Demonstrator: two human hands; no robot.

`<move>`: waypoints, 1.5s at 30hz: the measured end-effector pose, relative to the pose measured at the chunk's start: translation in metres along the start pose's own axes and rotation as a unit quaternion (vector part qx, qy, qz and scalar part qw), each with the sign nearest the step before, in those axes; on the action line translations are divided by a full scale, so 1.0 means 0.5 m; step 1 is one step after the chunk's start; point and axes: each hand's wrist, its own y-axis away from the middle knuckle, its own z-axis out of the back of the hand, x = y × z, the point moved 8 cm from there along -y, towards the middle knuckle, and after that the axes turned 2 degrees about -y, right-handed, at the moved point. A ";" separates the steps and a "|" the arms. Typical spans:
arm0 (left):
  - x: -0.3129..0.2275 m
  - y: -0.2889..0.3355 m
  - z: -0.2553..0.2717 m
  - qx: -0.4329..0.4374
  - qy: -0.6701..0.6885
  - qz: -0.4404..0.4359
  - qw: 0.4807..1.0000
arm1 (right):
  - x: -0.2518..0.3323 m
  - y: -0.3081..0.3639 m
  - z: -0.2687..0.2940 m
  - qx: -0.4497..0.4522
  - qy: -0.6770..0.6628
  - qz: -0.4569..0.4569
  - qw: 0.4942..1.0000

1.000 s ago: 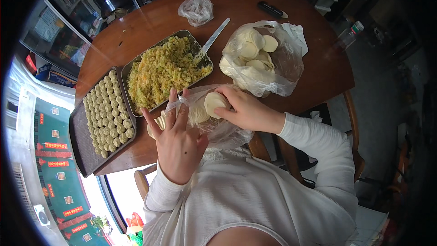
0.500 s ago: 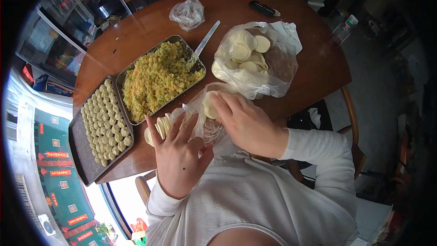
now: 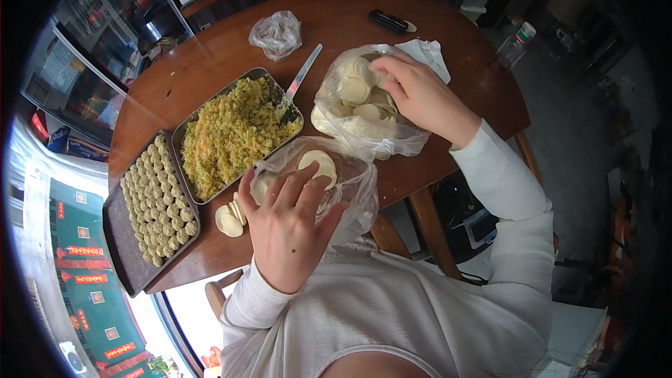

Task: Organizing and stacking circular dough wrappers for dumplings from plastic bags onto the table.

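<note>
My left hand (image 3: 290, 231) is open, fingers spread, over the near edge of a clear plastic bag (image 3: 357, 199) lying at the table's front. Round pale dough wrappers (image 3: 317, 162) rest on that bag beside my fingertips. A few more wrappers (image 3: 229, 220) lean in a short row left of the hand, partly hidden by it. Farther right, a large plastic bag (image 3: 406, 141) stands with its mouth open, holding a heap of round wrappers (image 3: 355, 91). My right hand (image 3: 420, 94) reaches over this bag's mouth, fingers slightly bent and apart, with nothing visible between them.
A metal tray (image 3: 238, 75) of chopped yellow-green filling holds a spatula (image 3: 304, 73). Left of it, a dark tray (image 3: 133, 259) carries rows of small dumplings. Behind are a crumpled plastic bag (image 3: 276, 33), a black object (image 3: 387, 21) and a bottle (image 3: 514, 45) at the right.
My right hand has left the wrappers on the near bag and moved up and right to the large bag. The left hand has shifted slightly right, fingers still spread.
</note>
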 end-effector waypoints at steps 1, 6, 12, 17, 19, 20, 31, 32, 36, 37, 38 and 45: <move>-0.001 -0.001 0.004 -0.008 0.002 0.001 1.000 | -0.008 -0.010 -0.008 -0.011 0.028 0.025 0.999; 0.006 0.008 0.011 -0.017 0.008 0.014 1.000 | -0.056 -0.058 -0.041 0.061 0.061 0.030 0.996; 0.019 0.017 0.003 -0.002 0.024 0.020 1.000 | -0.080 -0.095 -0.054 0.100 0.015 0.108 0.989; 0.030 0.009 0.017 -0.019 0.036 0.016 0.999 | -0.062 -0.111 -0.030 0.111 0.037 0.140 0.983; 0.029 -0.014 0.043 -0.051 0.027 0.021 0.998 | -0.063 -0.112 -0.023 0.142 0.057 0.129 0.980; 0.026 -0.025 0.049 -0.055 0.016 0.008 0.998 | -0.061 -0.114 -0.020 0.158 0.069 0.125 0.977; -0.014 -0.089 -0.053 -0.029 0.039 -0.048 0.998 | -0.125 -0.173 -0.091 0.212 -0.052 -0.012 0.976; -0.012 -0.086 -0.053 -0.028 0.036 -0.046 0.998 | -0.115 -0.175 -0.092 0.226 -0.039 -0.022 0.973; -0.011 -0.071 -0.046 -0.029 0.029 -0.042 0.998 | -0.145 -0.175 -0.107 0.283 0.014 -0.119 0.952; -0.013 -0.067 -0.042 -0.031 0.030 -0.041 0.998 | -0.147 -0.174 -0.111 0.297 0.007 -0.123 0.947; -0.015 -0.064 -0.039 -0.034 0.033 -0.040 0.998 | -0.145 -0.174 -0.110 0.311 0.002 -0.129 0.942; -0.017 -0.019 0.005 -0.044 0.063 -0.047 0.996 | -0.081 -0.183 -0.101 0.227 0.068 -0.059 0.970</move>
